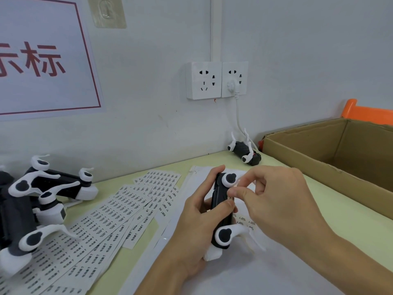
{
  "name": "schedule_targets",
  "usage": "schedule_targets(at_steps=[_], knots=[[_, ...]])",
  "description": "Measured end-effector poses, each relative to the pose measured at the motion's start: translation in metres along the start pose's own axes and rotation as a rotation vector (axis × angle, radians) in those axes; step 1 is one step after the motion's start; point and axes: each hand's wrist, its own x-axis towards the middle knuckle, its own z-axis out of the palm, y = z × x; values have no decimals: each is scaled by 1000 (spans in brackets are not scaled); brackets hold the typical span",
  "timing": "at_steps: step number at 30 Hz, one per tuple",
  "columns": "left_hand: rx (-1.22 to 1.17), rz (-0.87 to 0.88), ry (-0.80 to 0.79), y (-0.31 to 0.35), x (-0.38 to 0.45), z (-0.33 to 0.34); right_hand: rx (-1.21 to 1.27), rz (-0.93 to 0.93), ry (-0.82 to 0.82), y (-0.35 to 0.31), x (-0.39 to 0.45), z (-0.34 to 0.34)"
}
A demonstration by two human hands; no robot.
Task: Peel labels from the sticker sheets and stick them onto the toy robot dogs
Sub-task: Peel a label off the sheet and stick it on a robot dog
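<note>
- Pale green table [331,211] set against a grey-white wall; head view only.
- Wall fittings: double socket [217,80] with one white plug and cord hanging to the table's far edge; a red-bordered sign [42,58], cut off at the left frame edge; a clear adhesive hook [106,11], top cropped.
- Left hand [197,211]: fingers curled round a black-and-white toy robot dog [223,211], held on end just above the table; thumb pressed on its dark side.
- Right hand [274,199]: thumb and forefinger pinched together at the dog's side, on a small label [231,198]; the label is mostly hidden by the fingertips, print unreadable.
- Sticker sheets [106,218]: fanned and overlapping left of the hands, running off the bottom-left corner; text too small to read. One more sheet lies under the hands, largely covered.
- Pile of robot dogs [36,201]: at the left edge, partly cropped, resting on the sheets.
- Single robot dog [244,152]: on its back at the table's far edge, beside the cord.
- Cardboard box [340,154]: open, on the right, cut off by the frame; an orange object [365,111] behind it, only partly seen.
- Bare tabletop between the right hand and the box.
</note>
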Motion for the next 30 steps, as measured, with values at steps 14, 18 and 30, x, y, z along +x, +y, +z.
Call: schedule_targets(at_steps=[14,18,30], knots=[[-265,-20,-42,1,3,-5,115,-382,-185,6,0,-19],[-357,-56,-46,1,3,-5,-70,-425,-274,9,-1,-20],[-406,-50,-33,2,4,-4,38,-517,-323,4,-7,-19]])
